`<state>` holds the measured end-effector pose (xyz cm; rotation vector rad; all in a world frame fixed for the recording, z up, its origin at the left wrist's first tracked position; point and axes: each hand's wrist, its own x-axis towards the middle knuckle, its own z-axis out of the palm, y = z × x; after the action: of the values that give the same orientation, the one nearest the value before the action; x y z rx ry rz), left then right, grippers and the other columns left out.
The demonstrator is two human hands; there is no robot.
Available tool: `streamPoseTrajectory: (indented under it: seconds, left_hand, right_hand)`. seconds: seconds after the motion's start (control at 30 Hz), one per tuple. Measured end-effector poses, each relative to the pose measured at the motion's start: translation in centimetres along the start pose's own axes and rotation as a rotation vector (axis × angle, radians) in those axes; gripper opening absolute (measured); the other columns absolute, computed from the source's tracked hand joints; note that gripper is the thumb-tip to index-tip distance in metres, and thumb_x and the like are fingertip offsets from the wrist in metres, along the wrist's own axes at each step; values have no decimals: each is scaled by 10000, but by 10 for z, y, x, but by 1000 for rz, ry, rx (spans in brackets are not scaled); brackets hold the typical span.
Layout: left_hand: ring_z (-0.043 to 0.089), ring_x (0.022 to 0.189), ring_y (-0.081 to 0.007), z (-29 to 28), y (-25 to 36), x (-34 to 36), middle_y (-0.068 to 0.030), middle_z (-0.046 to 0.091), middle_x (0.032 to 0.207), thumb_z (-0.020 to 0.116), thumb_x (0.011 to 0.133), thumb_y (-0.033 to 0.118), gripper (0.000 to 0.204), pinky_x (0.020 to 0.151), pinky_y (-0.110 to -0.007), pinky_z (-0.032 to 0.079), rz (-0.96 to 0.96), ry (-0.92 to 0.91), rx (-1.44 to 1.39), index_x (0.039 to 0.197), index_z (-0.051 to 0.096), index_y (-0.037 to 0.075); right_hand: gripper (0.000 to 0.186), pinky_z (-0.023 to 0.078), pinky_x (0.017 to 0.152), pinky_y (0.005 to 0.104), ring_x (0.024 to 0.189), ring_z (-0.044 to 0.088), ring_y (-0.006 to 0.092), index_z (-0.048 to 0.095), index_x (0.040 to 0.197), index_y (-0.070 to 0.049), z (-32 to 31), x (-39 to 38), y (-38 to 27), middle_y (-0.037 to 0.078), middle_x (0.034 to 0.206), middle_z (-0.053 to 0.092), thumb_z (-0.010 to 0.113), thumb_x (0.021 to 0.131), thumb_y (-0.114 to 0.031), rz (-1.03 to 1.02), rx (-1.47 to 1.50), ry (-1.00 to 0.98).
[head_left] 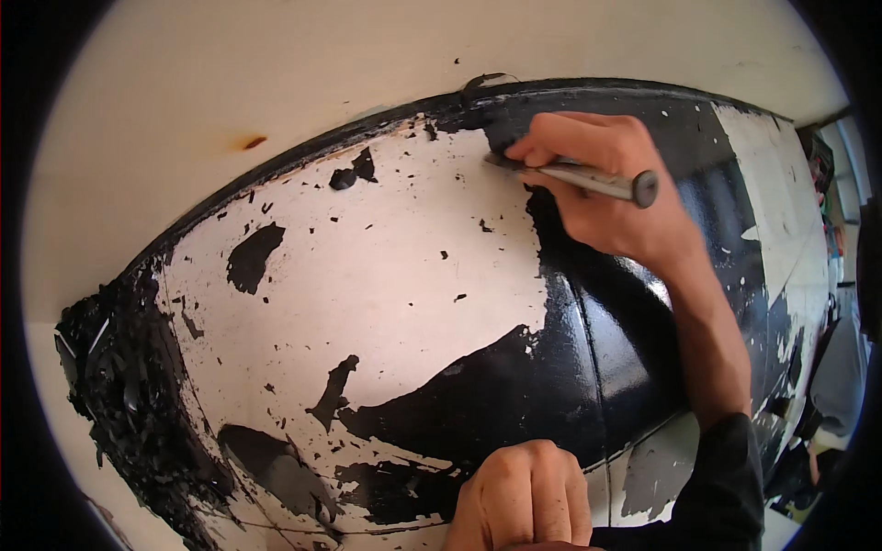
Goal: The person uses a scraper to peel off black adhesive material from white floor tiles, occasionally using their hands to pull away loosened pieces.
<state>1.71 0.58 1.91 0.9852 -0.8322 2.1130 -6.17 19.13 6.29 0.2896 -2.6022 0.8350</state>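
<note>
My right hand (pixel 625 207) is wrapped around a slim metal tool (pixel 602 181) with a round, flat butt end; it looks like a chisel or scraper. The tool's tip meets the torn edge of a glossy black layer (pixel 459 395), beside a bared white area (pixel 367 257). My left hand (pixel 528 496) lies low in the middle with its fingers curled and knuckles up, near the lower part of the black layer. Whatever it may hold is hidden. Loose black flakes (pixel 255 257) are scattered over the white area.
A heap of black peeled scraps (pixel 129 386) lies along the left edge. Beyond a dark curved border strip (pixel 367 126) is a cream surface (pixel 276 83) with a rusty spot (pixel 255 142). At the far right are a grey cloth (pixel 838 376) and blurred clutter.
</note>
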Motion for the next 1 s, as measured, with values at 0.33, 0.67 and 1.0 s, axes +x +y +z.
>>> streamPoseTrajectory:
  seconds: [0.33,0.67,1.0]
  left_hand:
    - [687,651,-356,-2,0,-1,-220,698,794,706,979,106,254,643,-427,607,-47,-66,15,768,737,-31]
    - [690,640,-347,6,-3,5,-219,698,788,709,976,85,252,617,-408,609,-20,-15,-13,762,736,-44]
    - [688,627,-356,3,-2,0,-232,700,800,723,966,97,244,614,-416,611,-21,-32,-20,768,736,-45]
  right_hand:
    - [168,537,684,406,783,686,393,579,838,12,10,2,10,169,803,692,675,739,108,-58,-8,94]
    - [189,553,688,388,791,714,364,590,900,5,11,9,21,148,890,751,674,754,91,13,-25,98]
    - [147,544,674,389,761,704,334,610,914,-10,7,11,17,118,870,753,700,808,40,84,-20,40]
